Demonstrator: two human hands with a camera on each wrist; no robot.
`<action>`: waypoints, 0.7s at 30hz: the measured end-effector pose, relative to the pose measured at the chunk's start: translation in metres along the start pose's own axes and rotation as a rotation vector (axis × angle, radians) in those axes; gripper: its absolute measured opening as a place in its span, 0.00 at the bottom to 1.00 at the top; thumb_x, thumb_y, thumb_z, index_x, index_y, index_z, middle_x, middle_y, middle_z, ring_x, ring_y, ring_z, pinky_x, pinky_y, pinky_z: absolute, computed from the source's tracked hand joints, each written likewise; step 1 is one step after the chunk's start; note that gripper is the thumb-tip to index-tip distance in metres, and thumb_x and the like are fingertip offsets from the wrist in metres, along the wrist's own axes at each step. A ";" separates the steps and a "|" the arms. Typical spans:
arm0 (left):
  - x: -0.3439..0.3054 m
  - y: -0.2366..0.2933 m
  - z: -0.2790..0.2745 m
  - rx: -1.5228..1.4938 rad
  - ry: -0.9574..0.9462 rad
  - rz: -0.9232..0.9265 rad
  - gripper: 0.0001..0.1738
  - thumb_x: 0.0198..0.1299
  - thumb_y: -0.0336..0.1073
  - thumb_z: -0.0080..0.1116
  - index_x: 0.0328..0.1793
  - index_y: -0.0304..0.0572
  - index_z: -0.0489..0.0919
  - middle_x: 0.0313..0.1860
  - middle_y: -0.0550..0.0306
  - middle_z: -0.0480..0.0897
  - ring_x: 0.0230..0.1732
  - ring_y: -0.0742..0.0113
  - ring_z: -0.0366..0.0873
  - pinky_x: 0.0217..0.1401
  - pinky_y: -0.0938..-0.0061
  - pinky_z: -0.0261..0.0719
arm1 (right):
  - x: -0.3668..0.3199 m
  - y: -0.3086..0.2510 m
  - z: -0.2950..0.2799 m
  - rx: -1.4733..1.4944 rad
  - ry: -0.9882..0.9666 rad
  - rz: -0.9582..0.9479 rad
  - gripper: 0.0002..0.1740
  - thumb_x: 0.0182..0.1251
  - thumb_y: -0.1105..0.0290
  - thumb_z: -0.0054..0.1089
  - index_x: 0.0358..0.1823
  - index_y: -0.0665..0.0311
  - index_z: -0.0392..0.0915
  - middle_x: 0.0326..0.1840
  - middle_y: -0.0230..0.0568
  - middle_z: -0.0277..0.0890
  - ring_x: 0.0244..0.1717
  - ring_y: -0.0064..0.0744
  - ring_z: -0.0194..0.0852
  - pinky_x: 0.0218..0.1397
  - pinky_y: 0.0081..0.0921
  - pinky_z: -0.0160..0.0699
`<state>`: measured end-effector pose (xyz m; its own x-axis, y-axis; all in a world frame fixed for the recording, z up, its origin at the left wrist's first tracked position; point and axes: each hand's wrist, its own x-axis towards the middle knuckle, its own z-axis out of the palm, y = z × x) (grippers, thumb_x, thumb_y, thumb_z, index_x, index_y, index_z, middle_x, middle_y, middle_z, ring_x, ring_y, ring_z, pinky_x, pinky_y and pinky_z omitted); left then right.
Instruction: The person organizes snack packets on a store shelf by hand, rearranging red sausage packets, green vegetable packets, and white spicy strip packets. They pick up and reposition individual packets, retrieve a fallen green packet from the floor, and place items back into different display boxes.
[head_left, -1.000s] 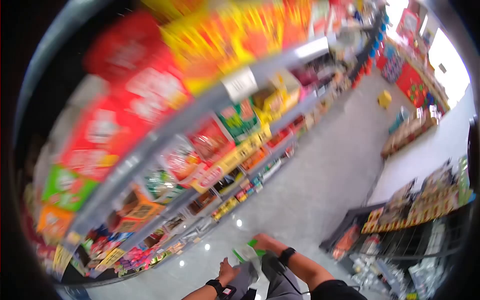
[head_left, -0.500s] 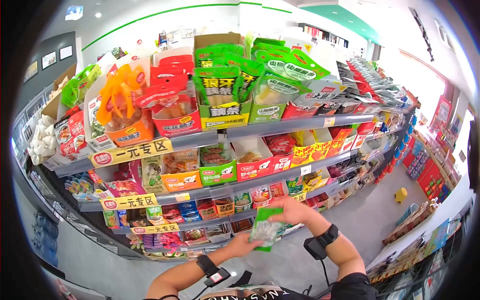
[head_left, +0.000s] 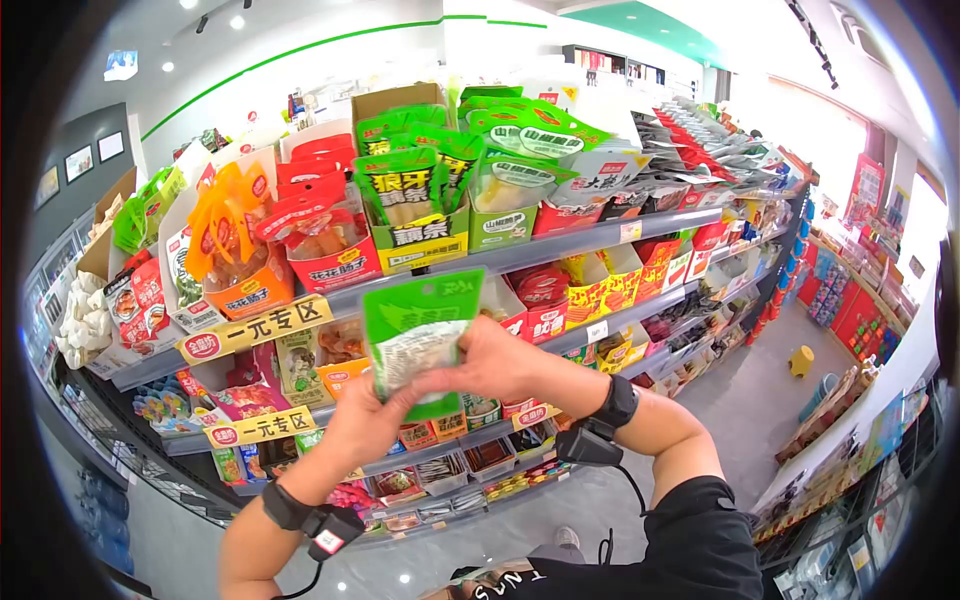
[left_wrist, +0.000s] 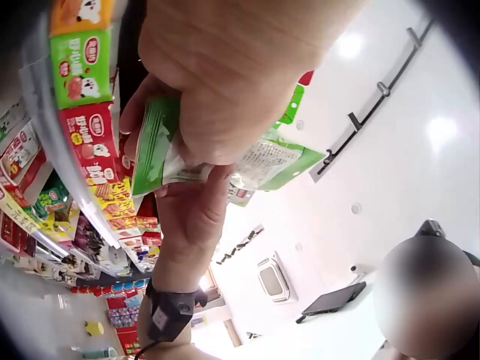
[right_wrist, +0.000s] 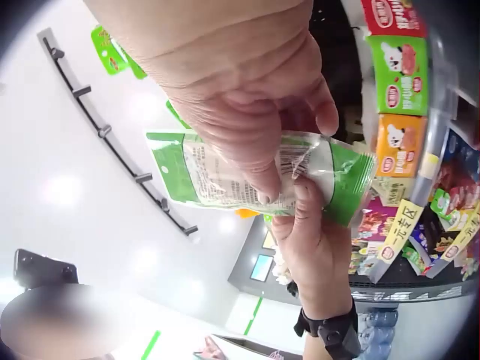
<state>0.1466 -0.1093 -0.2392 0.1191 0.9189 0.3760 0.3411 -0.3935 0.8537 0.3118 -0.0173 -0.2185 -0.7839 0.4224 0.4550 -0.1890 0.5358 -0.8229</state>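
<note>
A green and clear snack packet [head_left: 425, 300] is held upright before the shelves, its panel of small print facing me in the head view. My left hand [head_left: 370, 415] grips its lower left edge, thumb across the front. From the right side my right hand [head_left: 500, 362] pinches it, its thumb also over the front near the lower part. In the left wrist view the packet [left_wrist: 270, 161] runs between both hands, partly covered by the nearer one. The right wrist view shows the printed text and a barcode on the packet [right_wrist: 214, 176], with both thumbs pressing there.
Tiered shelves of boxed snacks stand right behind the hands, with green packets [head_left: 405, 185] and an orange-topped bag [head_left: 235, 225] on the top tier. Yellow shelf labels [head_left: 255, 330] line the edges. A grey aisle floor [head_left: 705, 400] with a yellow stool [head_left: 801, 361] lies to the right.
The head view has swung from a blurred, tilted look along the aisle to facing the shelves. Both hands have brought the packet up from low by the legs, its printed panel now facing me.
</note>
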 end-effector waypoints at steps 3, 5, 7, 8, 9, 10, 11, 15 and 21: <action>0.019 0.023 0.006 0.034 0.012 0.051 0.13 0.61 0.32 0.52 0.52 0.37 0.75 0.42 0.59 0.81 0.42 0.77 0.74 0.47 0.78 0.73 | 0.006 -0.011 -0.021 0.099 -0.011 -0.085 0.18 0.52 0.72 0.66 0.47 0.63 0.77 0.42 0.32 0.79 0.42 0.17 0.71 0.48 0.22 0.71; 0.034 0.043 0.015 0.094 -0.009 0.069 0.13 0.61 0.32 0.53 0.51 0.38 0.76 0.42 0.59 0.81 0.42 0.78 0.73 0.46 0.78 0.73 | 0.003 -0.017 -0.046 0.183 -0.017 -0.103 0.17 0.52 0.72 0.66 0.46 0.63 0.77 0.42 0.31 0.79 0.41 0.16 0.71 0.47 0.21 0.72; 0.052 0.057 0.022 0.302 -0.073 0.186 0.15 0.56 0.32 0.57 0.50 0.39 0.75 0.43 0.52 0.80 0.43 0.67 0.77 0.48 0.73 0.73 | -0.012 -0.055 -0.075 0.032 0.008 -0.001 0.16 0.52 0.74 0.65 0.45 0.65 0.78 0.41 0.31 0.79 0.40 0.15 0.72 0.46 0.19 0.72; 0.063 0.067 0.028 0.420 -0.108 0.287 0.16 0.54 0.32 0.59 0.50 0.39 0.75 0.43 0.51 0.80 0.44 0.63 0.77 0.48 0.72 0.73 | -0.017 -0.059 -0.091 -0.025 0.067 -0.084 0.16 0.52 0.73 0.65 0.44 0.64 0.78 0.40 0.31 0.80 0.40 0.16 0.73 0.46 0.19 0.73; 0.075 0.073 0.031 0.538 -0.142 0.386 0.17 0.52 0.32 0.60 0.49 0.39 0.75 0.43 0.49 0.79 0.44 0.59 0.77 0.49 0.70 0.73 | -0.021 -0.062 -0.106 -0.082 0.124 -0.169 0.16 0.52 0.73 0.65 0.44 0.64 0.78 0.40 0.30 0.80 0.39 0.16 0.74 0.45 0.20 0.74; 0.088 0.068 0.031 0.658 -0.107 0.470 0.20 0.48 0.31 0.62 0.50 0.40 0.74 0.43 0.47 0.77 0.45 0.51 0.75 0.49 0.65 0.74 | -0.028 -0.070 -0.123 -0.118 0.205 -0.138 0.16 0.52 0.73 0.65 0.44 0.65 0.78 0.39 0.31 0.80 0.39 0.17 0.75 0.44 0.20 0.75; 0.100 0.067 0.034 0.677 -0.034 0.477 0.21 0.48 0.30 0.62 0.51 0.39 0.73 0.43 0.47 0.77 0.45 0.52 0.75 0.48 0.66 0.74 | -0.034 -0.080 -0.139 -0.154 0.282 -0.105 0.15 0.53 0.73 0.65 0.44 0.65 0.78 0.39 0.32 0.80 0.38 0.18 0.76 0.44 0.20 0.76; 0.140 0.072 0.038 0.755 0.284 0.435 0.28 0.48 0.27 0.62 0.57 0.37 0.67 0.46 0.51 0.76 0.46 0.62 0.75 0.48 0.70 0.75 | -0.045 -0.092 -0.192 -0.086 0.405 -0.260 0.13 0.54 0.74 0.64 0.43 0.67 0.79 0.37 0.34 0.80 0.37 0.19 0.76 0.42 0.19 0.76; 0.181 0.068 0.049 0.780 0.614 0.658 0.31 0.41 0.23 0.64 0.55 0.38 0.66 0.41 0.53 0.74 0.42 0.62 0.74 0.45 0.71 0.74 | -0.053 -0.082 -0.223 -0.239 0.360 -0.253 0.13 0.55 0.74 0.63 0.43 0.68 0.79 0.37 0.34 0.80 0.36 0.17 0.75 0.41 0.18 0.75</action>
<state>0.2367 0.0309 -0.1304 0.0895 0.2960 0.9510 0.8819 -0.4672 0.0624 0.5009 0.0795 -0.0996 -0.4692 0.4606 0.7535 -0.1727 0.7889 -0.5897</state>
